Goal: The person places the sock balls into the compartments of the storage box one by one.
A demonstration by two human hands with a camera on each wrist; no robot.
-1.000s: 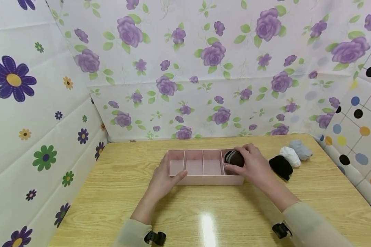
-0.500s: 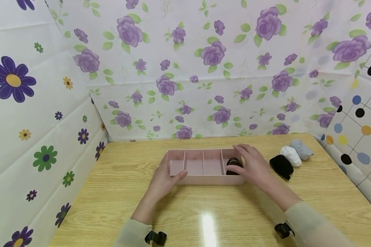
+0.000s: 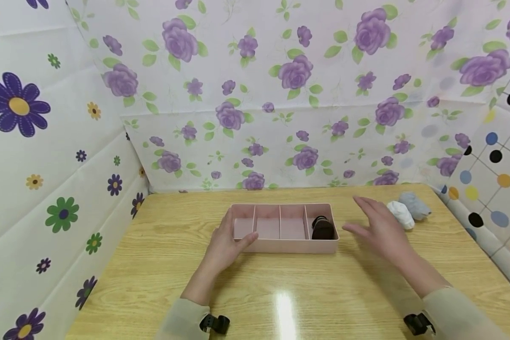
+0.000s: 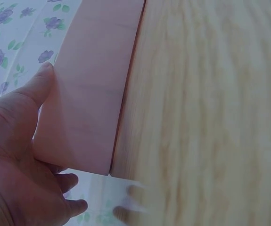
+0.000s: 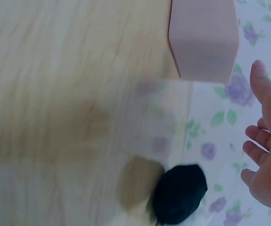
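A long pink box [image 3: 289, 246] with a row of compartments lies across the table. My left hand [image 3: 223, 244] holds its left end, thumb on the front rim and fingers along the end wall; the left wrist view shows the thumb [image 4: 42, 82] at the rim. In the rightmost compartment sits a dark brown rolled sock [image 3: 323, 230] with pale stripes at its top. My right hand [image 3: 383, 232] is apart from the box, off its right end, fingers spread and holding nothing. A black rolled sock [image 5: 180, 193] shows in the right wrist view; the hand hides it in the head view.
A white cloth bundle [image 3: 401, 215] and a grey one [image 3: 414, 206] lie at the table's back right, just beyond my right hand. Flower-printed sheeting [image 3: 255, 118] rises behind the wooden table [image 3: 161, 283].
My right hand has let go of the brown sock, which now sits lower in the rightmost compartment, and has moved right, over the black sock. My left hand has stayed on the box.
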